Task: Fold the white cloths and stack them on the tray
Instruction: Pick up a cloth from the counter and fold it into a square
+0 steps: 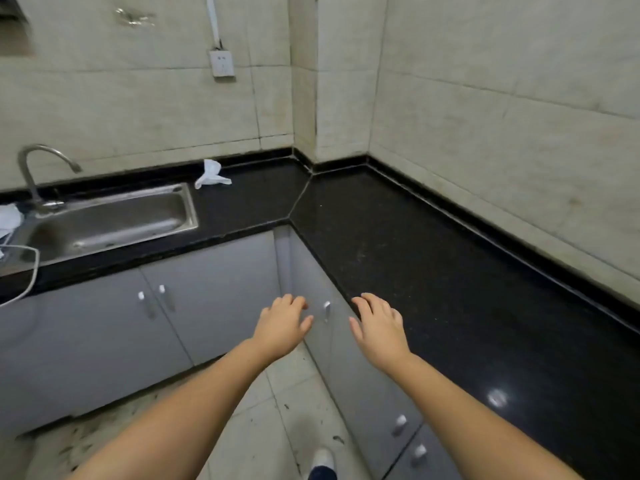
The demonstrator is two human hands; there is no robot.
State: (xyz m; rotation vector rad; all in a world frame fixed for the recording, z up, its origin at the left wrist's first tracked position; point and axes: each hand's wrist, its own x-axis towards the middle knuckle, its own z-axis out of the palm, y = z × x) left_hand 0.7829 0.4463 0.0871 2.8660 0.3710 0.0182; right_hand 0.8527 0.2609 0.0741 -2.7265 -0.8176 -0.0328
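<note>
A crumpled white cloth lies at the back of the black countertop, just right of the sink. Another bit of white cloth shows at the left edge beside the faucet base. No tray is in view. My left hand hovers in front of the grey corner cabinet, fingers loosely spread, holding nothing. My right hand hangs over the counter's front edge, palm down, fingers relaxed and empty. Both hands are far from the cloths.
A steel sink with a curved faucet is set in the left counter. A white cable drapes over the sink's front. Grey cabinet doors stand below. A wall socket is above. My shoe is on the tiled floor.
</note>
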